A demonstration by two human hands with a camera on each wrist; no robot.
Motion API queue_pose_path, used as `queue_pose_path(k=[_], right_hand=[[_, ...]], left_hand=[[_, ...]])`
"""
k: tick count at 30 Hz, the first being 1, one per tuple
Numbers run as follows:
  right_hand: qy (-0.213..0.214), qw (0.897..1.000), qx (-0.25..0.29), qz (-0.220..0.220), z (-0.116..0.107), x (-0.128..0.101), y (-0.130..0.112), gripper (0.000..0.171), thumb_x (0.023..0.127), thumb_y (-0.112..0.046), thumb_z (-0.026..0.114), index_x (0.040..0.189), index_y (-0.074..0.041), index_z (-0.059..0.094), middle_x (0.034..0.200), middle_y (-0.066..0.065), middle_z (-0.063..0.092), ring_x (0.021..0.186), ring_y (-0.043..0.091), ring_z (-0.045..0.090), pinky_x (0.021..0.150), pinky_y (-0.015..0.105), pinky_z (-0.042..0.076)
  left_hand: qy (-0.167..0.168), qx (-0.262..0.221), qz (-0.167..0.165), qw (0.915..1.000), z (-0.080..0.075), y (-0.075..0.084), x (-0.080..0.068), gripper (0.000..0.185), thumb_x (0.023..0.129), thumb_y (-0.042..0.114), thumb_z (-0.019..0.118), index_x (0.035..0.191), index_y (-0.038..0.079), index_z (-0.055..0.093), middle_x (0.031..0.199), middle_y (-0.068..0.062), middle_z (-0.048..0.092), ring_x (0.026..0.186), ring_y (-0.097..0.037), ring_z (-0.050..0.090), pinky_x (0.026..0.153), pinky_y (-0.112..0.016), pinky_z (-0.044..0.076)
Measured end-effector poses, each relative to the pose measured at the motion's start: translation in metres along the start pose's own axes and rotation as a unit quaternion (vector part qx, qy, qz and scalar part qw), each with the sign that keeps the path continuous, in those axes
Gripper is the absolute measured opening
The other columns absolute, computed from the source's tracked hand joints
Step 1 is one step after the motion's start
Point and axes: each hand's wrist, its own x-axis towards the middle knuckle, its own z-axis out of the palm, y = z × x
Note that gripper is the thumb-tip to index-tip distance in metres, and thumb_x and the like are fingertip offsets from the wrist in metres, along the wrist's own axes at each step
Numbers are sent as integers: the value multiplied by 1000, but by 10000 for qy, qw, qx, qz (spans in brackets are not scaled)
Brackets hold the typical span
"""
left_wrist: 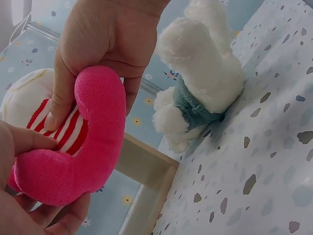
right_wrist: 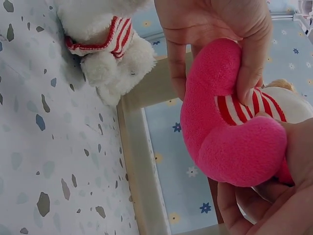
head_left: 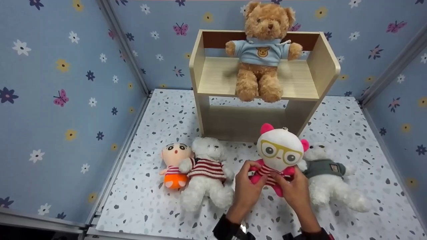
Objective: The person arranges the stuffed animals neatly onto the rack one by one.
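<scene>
A plush panda doll point(head_left: 279, 151) with a white head, pink ears, yellow glasses and a red-striped shirt is held by both hands in front of the shelf. My left hand point(head_left: 248, 186) grips one side of its body, thumb on the striped front. On the other side my right hand point(head_left: 295, 190) grips it the same way, the two thumbs close together. In the left wrist view the doll's pink legs point(left_wrist: 105, 142) face the camera, with fingers curled behind the body. The right wrist view shows the striped shirt point(right_wrist: 239, 108) between the thumbs.
A wooden shelf point(head_left: 257, 121) stands at the back, a brown teddy bear point(head_left: 263, 50) seated on its upper level. Left lie a boy doll point(head_left: 176, 166) in orange shorts and a white bear point(head_left: 207, 170) in a striped sweater. A white bear in green point(head_left: 325, 170) lies right.
</scene>
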Motion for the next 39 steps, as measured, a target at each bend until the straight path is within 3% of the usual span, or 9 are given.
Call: queue_pose_path(k=[5, 10, 13, 18, 20, 25, 31, 35, 39], right_hand=[[17, 9996, 293, 52, -3, 0, -9, 37, 78, -20, 80, 110, -9, 64, 98, 11, 73, 78, 5, 69, 63, 21, 54], [34, 9997, 201, 123, -11, -3, -28, 40, 80, -13, 78, 116, -5, 62, 103, 13, 72, 81, 7, 68, 67, 18, 53], [43, 9998, 143, 94, -14, -3, -31, 42, 80, -12, 78, 117, -5, 61, 105, 13, 71, 84, 6, 68, 68, 16, 53], [110, 9999, 115, -10, -16, 5, -8, 43, 79, -20, 79, 117, -9, 61, 104, 10, 71, 82, 3, 67, 67, 17, 53], [141, 9998, 149, -80, -16, 6, 0, 43, 79, -25, 79, 116, -11, 61, 101, 8, 72, 81, 4, 67, 67, 18, 53], [174, 9994, 238, -190, -18, 6, 2, 42, 80, -26, 78, 116, -13, 61, 99, 6, 72, 82, 7, 68, 68, 19, 54], [219, 9995, 151, -146, -21, 7, 1, 43, 79, -25, 79, 116, -11, 61, 100, 7, 71, 83, 5, 67, 68, 17, 53], [265, 9996, 88, -91, -23, 8, 1, 43, 79, -26, 79, 114, -9, 61, 101, 8, 71, 82, 5, 66, 67, 17, 53], [237, 9997, 55, -40, -24, 8, 1, 43, 80, -28, 79, 115, -11, 61, 102, 6, 71, 83, 5, 66, 68, 18, 53]], left_hand=[[-112, -132, 142, 9997, -8, 24, 0, 27, 81, -1, 69, 103, 11, 60, 101, -4, 64, 95, -18, 62, 78, -34, 53], [-181, -296, 226, 9991, -17, 33, 5, 26, 84, -2, 65, 107, 8, 59, 104, -7, 64, 96, -21, 63, 79, -34, 54], [-131, -262, 226, 9993, -22, 24, 11, 23, 86, 2, 65, 107, 12, 60, 105, -5, 65, 97, -20, 64, 78, -32, 54], [-58, -201, 323, 9993, -34, 3, 24, 19, 90, 13, 65, 106, 19, 60, 105, 4, 65, 95, -14, 64, 79, -32, 54], [-12, -157, 358, 9992, -41, 6, 29, 18, 90, 14, 65, 107, 18, 60, 105, 5, 64, 95, -13, 64, 80, -32, 54], [108, 120, 336, 9993, -61, 19, 44, 21, 90, 16, 63, 110, 20, 59, 106, 9, 64, 96, -10, 63, 81, -30, 53], [380, 566, 619, 9958, -86, 34, 66, 25, 90, 14, 63, 113, 23, 59, 108, 7, 64, 95, -11, 63, 81, -34, 52], [662, 1093, 864, 9880, -100, 41, 84, 26, 90, 16, 64, 115, 20, 60, 110, 4, 64, 97, -14, 62, 81, -34, 52], [1039, 1775, 1012, 9734, -112, 45, 103, 31, 89, 18, 65, 120, 19, 59, 119, 1, 59, 102, -18, 60, 81, -32, 50]])
